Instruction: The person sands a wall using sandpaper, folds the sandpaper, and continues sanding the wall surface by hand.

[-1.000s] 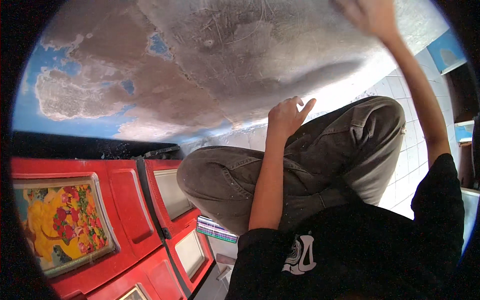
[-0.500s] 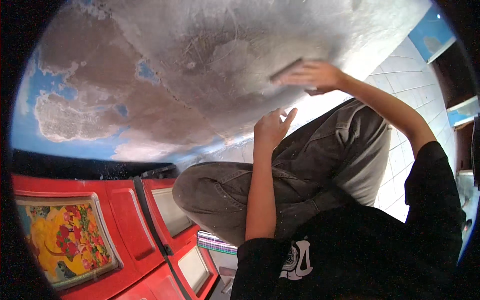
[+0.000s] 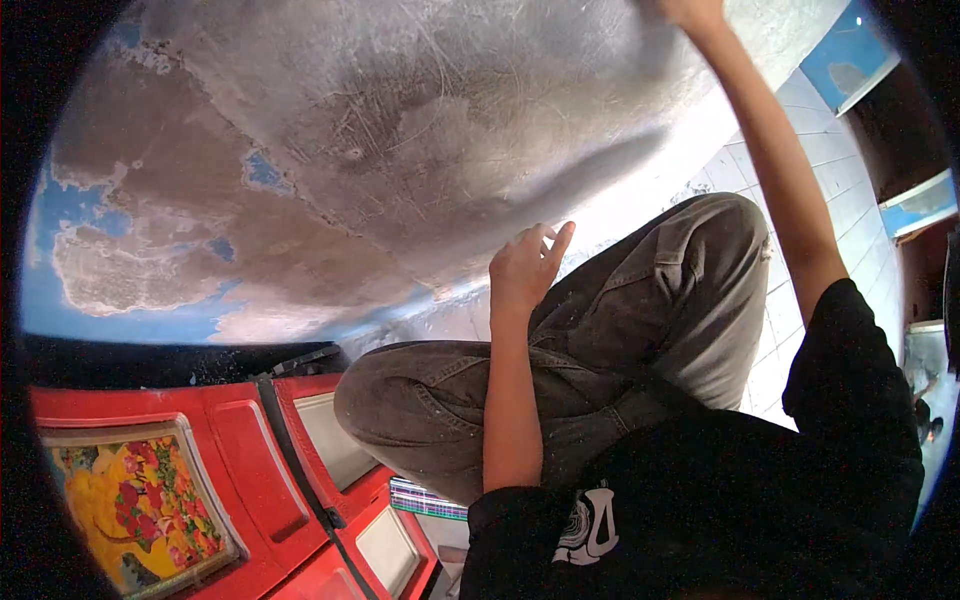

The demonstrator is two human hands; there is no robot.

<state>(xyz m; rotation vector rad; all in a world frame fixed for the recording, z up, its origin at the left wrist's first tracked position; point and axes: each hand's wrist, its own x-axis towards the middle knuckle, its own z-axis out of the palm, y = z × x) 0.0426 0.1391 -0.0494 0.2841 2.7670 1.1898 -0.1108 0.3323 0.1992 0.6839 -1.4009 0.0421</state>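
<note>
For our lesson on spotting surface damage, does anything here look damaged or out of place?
Yes, the wall looks damaged: its blue paint shows mostly in ragged patches toward the left, around bare grey-brown areas, and scratches mark the grey surface. Pale specks also dot the black strip above the red panels.

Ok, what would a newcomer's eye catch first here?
The bright red furniture at lower left stands out, with its colourful floral picture. Above spreads a patchy grey wall with blue paint at left. The right hand is partly cut off at the top edge.
</note>
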